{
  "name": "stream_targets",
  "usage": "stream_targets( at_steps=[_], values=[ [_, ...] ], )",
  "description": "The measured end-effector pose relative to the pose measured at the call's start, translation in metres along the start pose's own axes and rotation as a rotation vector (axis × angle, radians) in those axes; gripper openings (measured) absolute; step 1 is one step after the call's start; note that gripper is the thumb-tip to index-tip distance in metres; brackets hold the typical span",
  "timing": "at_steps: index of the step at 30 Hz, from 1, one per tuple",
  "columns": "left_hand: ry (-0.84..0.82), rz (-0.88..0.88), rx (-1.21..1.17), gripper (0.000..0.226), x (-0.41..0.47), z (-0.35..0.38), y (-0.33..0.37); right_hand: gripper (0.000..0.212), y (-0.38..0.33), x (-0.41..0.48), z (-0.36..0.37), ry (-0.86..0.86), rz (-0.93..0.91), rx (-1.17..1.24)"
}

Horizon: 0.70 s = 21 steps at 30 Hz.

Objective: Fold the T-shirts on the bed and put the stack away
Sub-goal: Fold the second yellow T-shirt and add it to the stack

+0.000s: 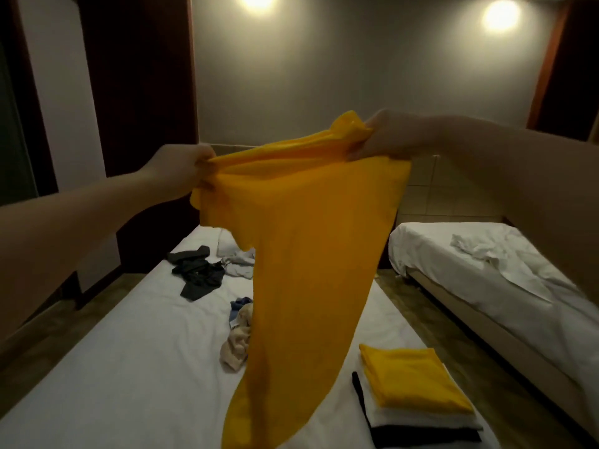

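A yellow T-shirt (301, 254) hangs in the air above the white bed (129, 367). My left hand (181, 170) grips its upper left edge, and my right hand (389, 137) grips the bunched upper right edge. Its lower end trails down to the mattress near me. A folded stack (418, 403) lies at the near right of the bed, with a yellow shirt on top, white under it and black at the bottom. Unfolded clothes lie farther off: a dark heap (197, 273), a grey one (240, 264) and a beige and blue bundle (238, 335).
A second bed (486, 280) with rumpled white sheets stands to the right across a narrow strip of floor (421, 312). Dark wooden panels (139, 76) rise at the left. Two wall lamps (499, 14) glow on the far wall.
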<state>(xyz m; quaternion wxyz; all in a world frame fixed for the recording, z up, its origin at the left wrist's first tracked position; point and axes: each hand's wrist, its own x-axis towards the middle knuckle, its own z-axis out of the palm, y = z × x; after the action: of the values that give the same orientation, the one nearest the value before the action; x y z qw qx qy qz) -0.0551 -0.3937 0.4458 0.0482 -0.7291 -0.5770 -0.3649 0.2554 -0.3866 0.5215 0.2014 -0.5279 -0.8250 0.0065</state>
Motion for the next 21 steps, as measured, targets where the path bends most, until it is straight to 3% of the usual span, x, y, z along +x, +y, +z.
stream_targets(
  at_steps=[4,8,13,21],
  values=[
    [-0.023,0.008,0.038,0.012,-0.005,-0.002,0.003,0.047,0.002,-0.015,0.003,-0.05,-0.008,0.033],
    [-0.14,0.032,0.021,0.013,-0.008,-0.003,0.006,0.045,0.011,-0.021,0.005,-0.039,-0.01,0.081],
    [-0.171,0.045,-0.024,0.015,0.002,0.007,0.003,0.046,0.019,-0.009,0.01,-0.05,-0.001,0.118],
    [-0.224,-0.044,-0.045,0.009,0.071,0.097,-0.041,0.011,0.074,0.084,0.072,-0.04,0.085,0.187]
  ],
)
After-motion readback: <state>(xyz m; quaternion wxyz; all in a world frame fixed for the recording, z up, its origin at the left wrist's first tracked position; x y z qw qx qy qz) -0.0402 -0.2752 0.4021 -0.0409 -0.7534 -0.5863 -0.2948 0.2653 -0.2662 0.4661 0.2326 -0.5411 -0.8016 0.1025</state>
